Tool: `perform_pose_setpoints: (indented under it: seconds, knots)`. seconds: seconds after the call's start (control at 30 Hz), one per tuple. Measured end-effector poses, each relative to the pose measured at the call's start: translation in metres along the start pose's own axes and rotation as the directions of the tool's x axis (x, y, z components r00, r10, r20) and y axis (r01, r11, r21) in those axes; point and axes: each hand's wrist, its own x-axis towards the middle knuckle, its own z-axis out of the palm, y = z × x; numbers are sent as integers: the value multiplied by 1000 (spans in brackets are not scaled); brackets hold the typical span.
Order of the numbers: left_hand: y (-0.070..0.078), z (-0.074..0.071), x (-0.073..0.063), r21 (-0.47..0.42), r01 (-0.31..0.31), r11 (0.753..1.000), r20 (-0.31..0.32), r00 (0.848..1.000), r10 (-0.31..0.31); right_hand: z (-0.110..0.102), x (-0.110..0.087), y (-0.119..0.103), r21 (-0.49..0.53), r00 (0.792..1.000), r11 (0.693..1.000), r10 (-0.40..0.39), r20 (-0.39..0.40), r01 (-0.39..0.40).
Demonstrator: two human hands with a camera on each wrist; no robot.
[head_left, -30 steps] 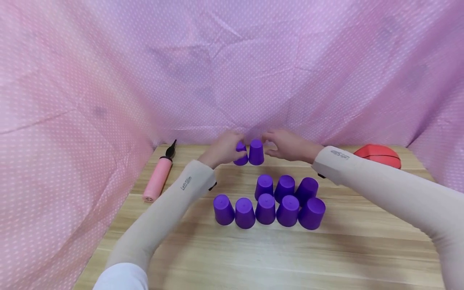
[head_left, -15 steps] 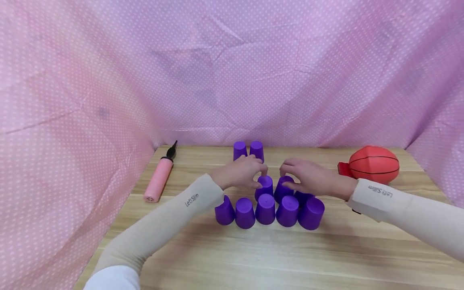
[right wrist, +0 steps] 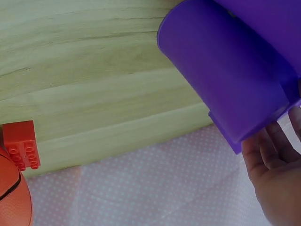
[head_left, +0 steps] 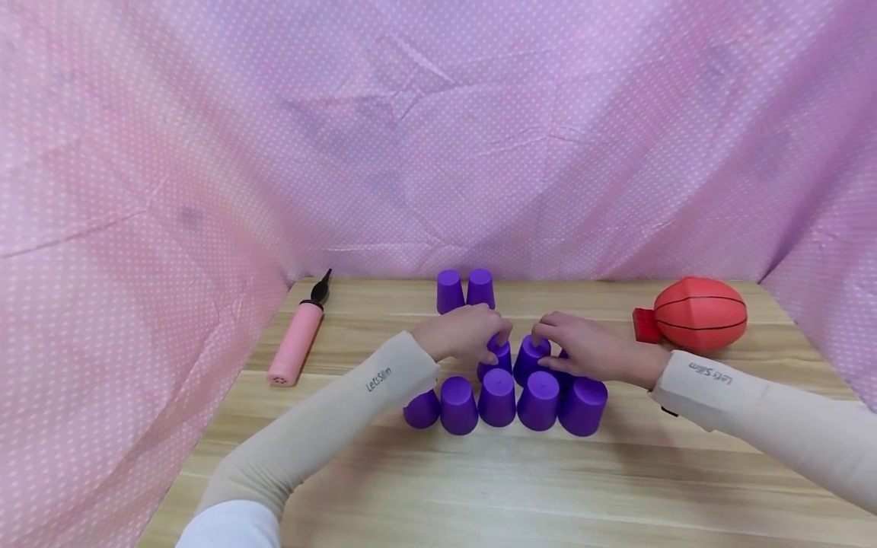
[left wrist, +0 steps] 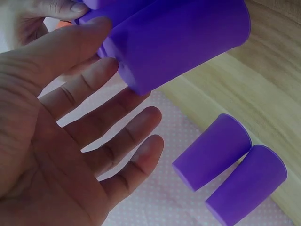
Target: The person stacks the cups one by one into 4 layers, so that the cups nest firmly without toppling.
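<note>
Several upside-down purple cups stand on the table. My left hand [head_left: 462,332] reaches over the front row and pinches the base of the left cup [head_left: 503,359] in the middle row with thumb and fingertips. Close by, my right hand [head_left: 594,348] has its thumb and fingers about the neighbouring cup [head_left: 525,368]. Another middle-row cup [head_left: 566,378] is mostly covered by the right hand. In the left wrist view the thumb and fingertips meet a cup [left wrist: 188,42] near its base. The front row includes an end cup [head_left: 421,412] partly hidden by my left sleeve.
Two more purple cups, a left one [head_left: 450,292] and a right one [head_left: 481,289], stand side by side at the table's back edge. A pink hand pump [head_left: 297,342] lies left. A red basketball-patterned object [head_left: 700,313] and a red toy brick [head_left: 646,326] lie right.
Both hands have come forward from the back pair of cups to the middle row. They now have hold of two cups there. The back pair is left standing.
</note>
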Motion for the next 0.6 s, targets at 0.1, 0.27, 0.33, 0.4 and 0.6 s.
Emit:
perform_pose_setpoints:
  seconds: [0.1,0.27,0.33,0.4,0.6]
  knots:
    - [0,2,-1,-4,24,1000,0,1000,-24,1,1,-1,2,1000,1000,8,-1,-8]
    - [-1,4,-1,-20,30,999,-8,1000,-30,2,2,-2,-13,1000,1000,15,-4,-15]
    - [-2,4,0,-11,25,1000,-16,1000,-25,3,4,-2,-20,1000,1000,5,-12,-5]
    - [-4,4,1,1,25,1000,-23,999,-25,4,6,-1,-25,1000,1000,-9,-22,8]
    - [-13,0,4,29,22,999,-101,995,-19,-4,15,5,-34,996,999,-9,-88,6]
